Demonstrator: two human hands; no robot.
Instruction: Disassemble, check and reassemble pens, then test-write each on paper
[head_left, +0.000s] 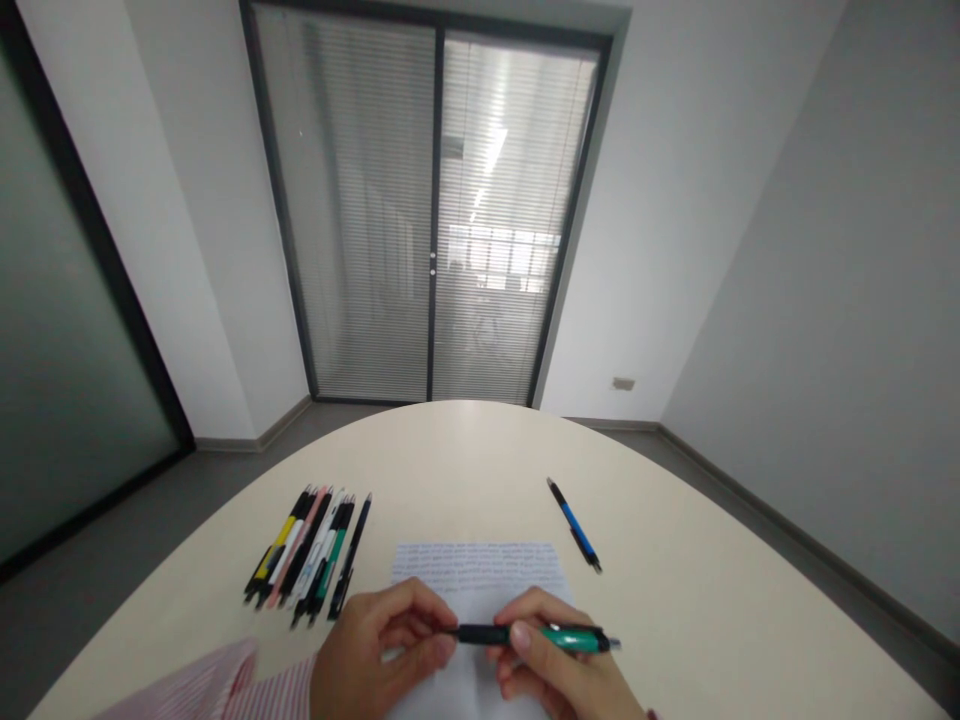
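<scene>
Both my hands hold one green and black pen (536,636) level above a sheet of paper (480,570) with lines of writing on it. My left hand (382,645) pinches the pen's black end with fingers curled. My right hand (555,665) is closed round the green barrel. A row of several pens (311,555) in black, yellow, pink, white and green lies to the left of the paper. A single blue and black pen (574,524) lies apart, to the upper right of the paper.
The rounded cream table (712,580) curves away ahead. Beyond it are grey floor, a glass door with blinds (431,210), a dark glass wall at left and a plain wall with a socket (622,383) at right.
</scene>
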